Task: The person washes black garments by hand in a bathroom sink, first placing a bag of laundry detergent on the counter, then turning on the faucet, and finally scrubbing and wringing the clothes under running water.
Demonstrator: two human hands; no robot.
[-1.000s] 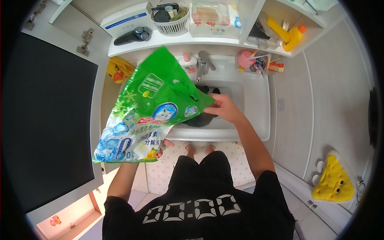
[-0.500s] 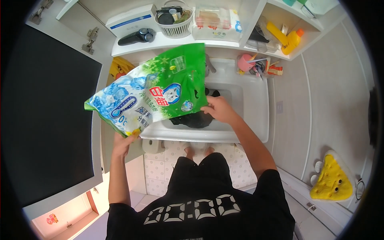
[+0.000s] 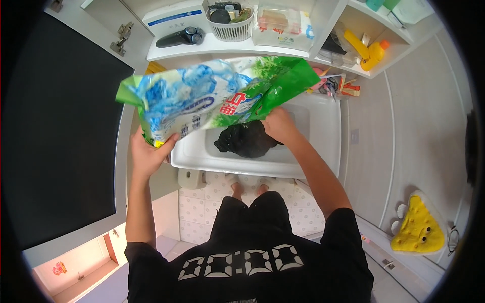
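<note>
Both my hands hold a large green, white and blue plastic bag, which looks like a laundry powder bag (image 3: 202, 91), above the sink. My left hand (image 3: 151, 150) grips its lower left corner, the thumb on the near face. Along the lower right edge, my right hand (image 3: 279, 123) is closed on the bag. The bag is tilted, its printed face foreshortened, and its contents are hidden. Below it, a bundle of black cloth (image 3: 245, 141) lies in the white sink basin (image 3: 318, 151). The bag covers the far left part of the basin.
A shelf above the sink carries a white box (image 3: 174, 19), an electric shaver (image 3: 179, 37), a white basket (image 3: 235, 30) and a pack of wipes (image 3: 283, 30). Yellow bottles (image 3: 373, 54) stand in a cubby at right. An open mirrored cabinet door (image 3: 60, 131) fills the left side.
The bag has tipped and swung to the right, its printed face now foreshortened. My left hand has risen and moved slightly left; my right hand has shifted slightly up and right.
</note>
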